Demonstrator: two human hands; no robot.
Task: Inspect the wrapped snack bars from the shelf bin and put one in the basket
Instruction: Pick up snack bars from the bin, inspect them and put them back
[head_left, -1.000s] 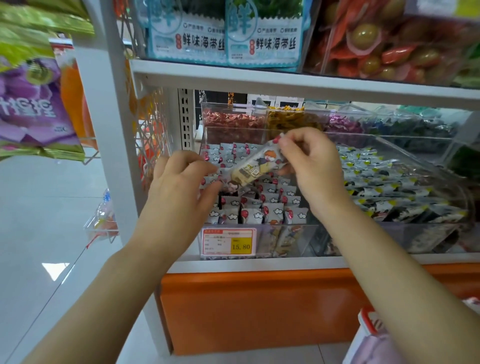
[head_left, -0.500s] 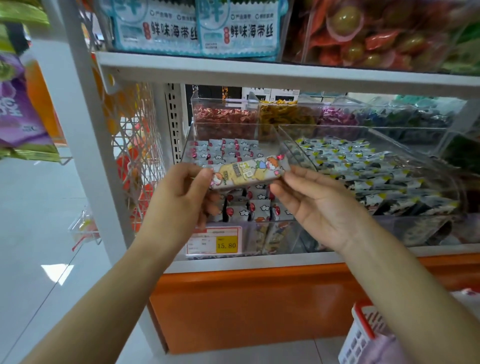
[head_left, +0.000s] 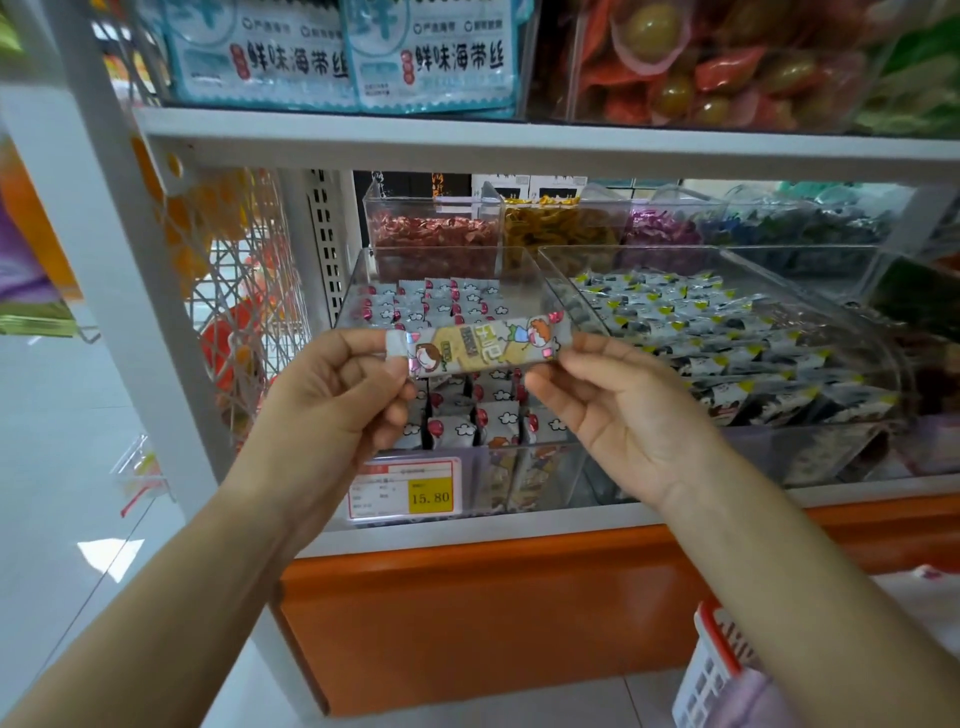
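Shop aisle, white metal shelving (head_left: 519, 143) above an orange base panel (head_left: 467, 613). Held level in the air just before the clear plastic shelf bin (head_left: 540, 470): one long, cartoon-printed, film-wrapped snack bar (head_left: 480, 347). Pinched at its left crimped end by thumb and curled fingers of the left hand (head_left: 332, 410), pinched at its right end by the fingertips of the right hand (head_left: 628, 410), printed face toward the camera. Inspecting step, by the look of it. Featherlight, most likely; fairly stiff through the middle, yet slick and crinkly in the film, with flat sealed ends handy for pinching. Safer gripped gently across the body for the carry, for fear of crumbling. Down at lower right, well apart from the bar: white slatted plastic basket (head_left: 711, 660) with a red rim. Rows of small white packets (head_left: 457, 431) inside the bin, yellow price tag (head_left: 405, 488) on its front.
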